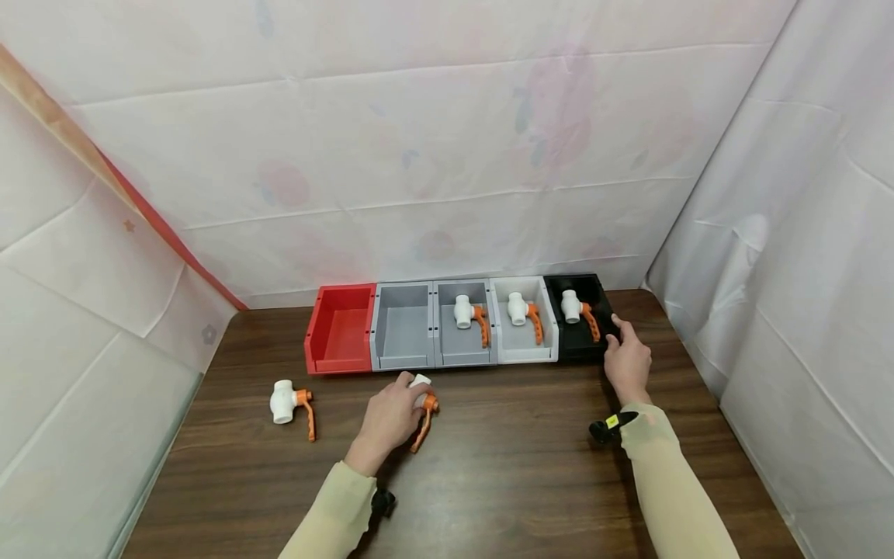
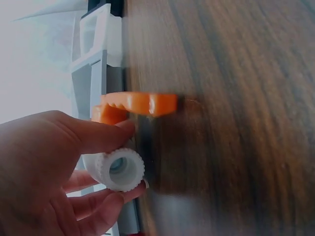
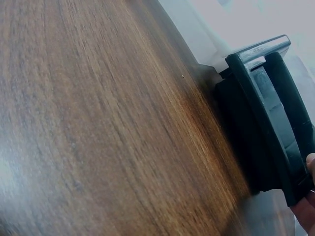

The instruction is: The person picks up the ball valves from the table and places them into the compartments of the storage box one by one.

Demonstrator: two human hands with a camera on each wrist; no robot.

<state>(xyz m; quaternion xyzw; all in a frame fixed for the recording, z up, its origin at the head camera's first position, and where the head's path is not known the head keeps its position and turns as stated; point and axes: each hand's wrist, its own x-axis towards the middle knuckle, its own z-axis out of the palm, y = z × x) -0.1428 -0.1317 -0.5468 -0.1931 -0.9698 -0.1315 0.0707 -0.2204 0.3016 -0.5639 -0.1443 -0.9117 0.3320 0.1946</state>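
Note:
My left hand (image 1: 393, 414) grips a white ball valve (image 2: 119, 169) with an orange lever (image 2: 140, 102), in front of the grey bins. In the left wrist view the thumb lies along the valve body and fingers curl beneath. At the right end of the row, my right hand (image 1: 627, 363) pinches the side wall of the black bin (image 3: 261, 128), thumb over the rim. One valve lies in the black bin, another valve (image 1: 518, 309) in the white bin (image 1: 525, 354), and one more valve (image 1: 464, 312) in the right grey bin (image 1: 466, 358).
Left of my left hand, another white valve (image 1: 282, 402) lies on the wooden table (image 1: 503, 466). A red bin (image 1: 340, 365) and the left grey bin (image 1: 403, 362) hold nothing visible. White cloth (image 1: 433, 155) hangs behind the row and at both sides.

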